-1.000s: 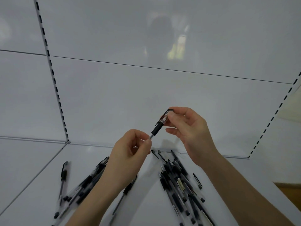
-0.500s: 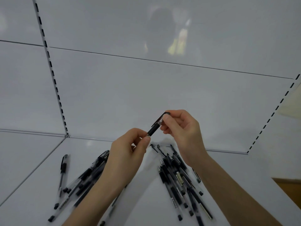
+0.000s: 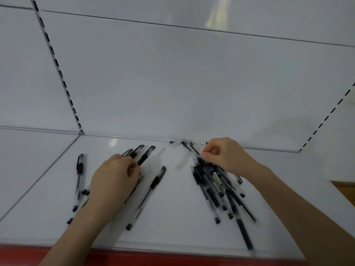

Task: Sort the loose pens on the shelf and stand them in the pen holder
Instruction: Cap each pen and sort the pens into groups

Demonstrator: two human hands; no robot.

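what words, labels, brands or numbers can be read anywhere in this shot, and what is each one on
No text here can be read.
Dark print on a pen barrel in the right-hand pile: too blurred to read.
A pale label on another pen in that pile: too small and blurred to read.
The back panel behind the pens: no writing shows.

the left hand [image 3: 115,177] and right hand [image 3: 224,156] are bare, both forearms [image 3: 299,204] unclothed to the frame's edge.

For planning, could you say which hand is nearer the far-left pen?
Left. The left hand is just right of the pen; the right hand is much farther right.
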